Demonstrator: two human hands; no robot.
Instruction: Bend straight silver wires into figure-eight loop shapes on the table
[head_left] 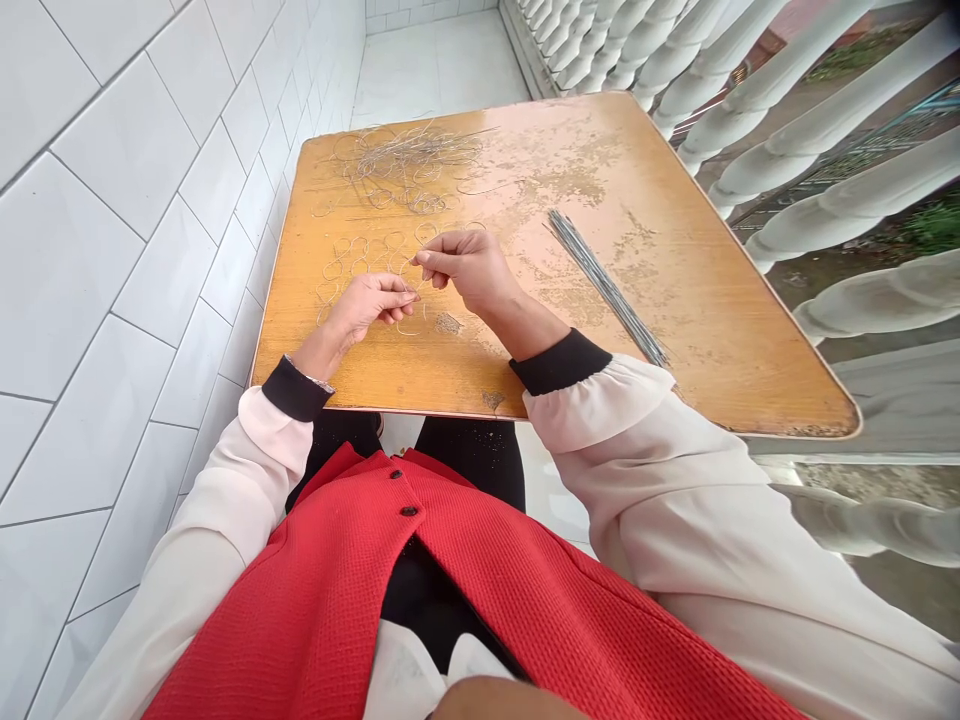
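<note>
Over the near left part of a worn wooden table (720, 330), my left hand (371, 302) is closed in a pinch on thin wire. My right hand (466, 265) pinches thin wire too, a little higher and to the right, its fingertips close to the left ones. The wire itself is so fine that I cannot tell whether both hands grip one piece. Beside and beyond my left hand lie joined loops of thin wire (358, 252). A small grey heap of bits (448, 323) rests on the tabletop below my hands.
A tangled pile of loose wire (409, 155) spreads over the far left of the table. To the right lies a bundle of straight grey wires (607, 285). A white tiled wall (150, 250) runs along the left, and a white balustrade (810, 170) stands on the right.
</note>
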